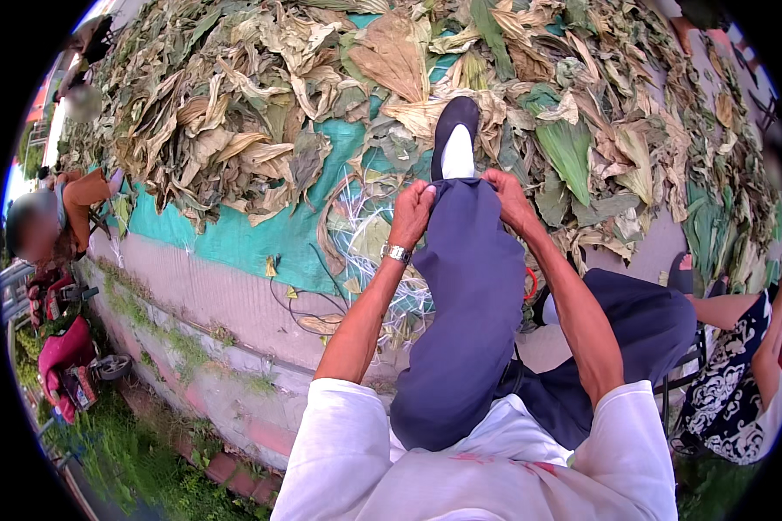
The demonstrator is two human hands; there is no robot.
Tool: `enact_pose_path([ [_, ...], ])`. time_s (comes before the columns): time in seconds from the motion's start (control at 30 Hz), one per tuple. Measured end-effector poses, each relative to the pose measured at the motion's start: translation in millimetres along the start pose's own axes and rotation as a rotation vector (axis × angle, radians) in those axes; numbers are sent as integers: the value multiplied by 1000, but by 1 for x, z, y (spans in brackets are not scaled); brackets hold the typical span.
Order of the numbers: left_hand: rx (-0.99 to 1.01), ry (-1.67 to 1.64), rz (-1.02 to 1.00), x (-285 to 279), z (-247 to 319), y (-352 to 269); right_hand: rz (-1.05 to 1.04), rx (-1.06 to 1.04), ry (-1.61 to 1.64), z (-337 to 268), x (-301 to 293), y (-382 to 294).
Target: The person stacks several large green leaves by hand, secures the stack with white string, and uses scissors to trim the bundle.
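Observation:
My left hand (412, 213) pinches one side of the hem of a dark blue trouser leg (472, 273), and a metal-banded wristwatch (396, 253) sits on that wrist. At the hem's other side, my right hand (509, 195) grips the same cloth. The leg is stretched forward, with a white sock (458, 153) and a black slip-on shoe (456, 120) showing past the cuff. Around the shoe lie large dried leaves (391, 58), brown and pale green. A tangle of white plastic strips (365, 228) spreads beside my left hand.
A green tarp (247, 244) lies partly under the leaf heaps. To the left, a low kerb (221, 371) borders grass and a parked vehicle with a magenta cover (68, 352). One person in orange trousers (85, 202) sits at left; another in a patterned garment (717, 391) sits close at right.

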State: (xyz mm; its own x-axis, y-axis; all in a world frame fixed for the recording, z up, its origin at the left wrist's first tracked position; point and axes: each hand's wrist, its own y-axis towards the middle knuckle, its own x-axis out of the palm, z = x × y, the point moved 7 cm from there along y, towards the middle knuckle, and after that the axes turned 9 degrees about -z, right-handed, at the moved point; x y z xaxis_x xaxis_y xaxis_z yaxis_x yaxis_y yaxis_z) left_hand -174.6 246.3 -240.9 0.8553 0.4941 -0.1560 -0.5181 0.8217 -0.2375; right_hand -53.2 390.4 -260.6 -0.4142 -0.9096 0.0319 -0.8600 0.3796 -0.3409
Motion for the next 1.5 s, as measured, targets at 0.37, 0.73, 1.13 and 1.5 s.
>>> enact_pose_path([
  [0.37, 62, -142, -44, 1, 160, -193, 55, -218, -165, -160, 44, -194],
  [0.73, -10, 226, -28, 18, 67, -390, -267, -336, -457, -73, 129, -344],
  [1.13, 407, 73, 81, 26, 152, -175, 366, -424, -571, -169, 63, -254],
  [1.5, 153, 204, -194, 13, 103, -325, -152, -496, -779, -128, 133, -311],
])
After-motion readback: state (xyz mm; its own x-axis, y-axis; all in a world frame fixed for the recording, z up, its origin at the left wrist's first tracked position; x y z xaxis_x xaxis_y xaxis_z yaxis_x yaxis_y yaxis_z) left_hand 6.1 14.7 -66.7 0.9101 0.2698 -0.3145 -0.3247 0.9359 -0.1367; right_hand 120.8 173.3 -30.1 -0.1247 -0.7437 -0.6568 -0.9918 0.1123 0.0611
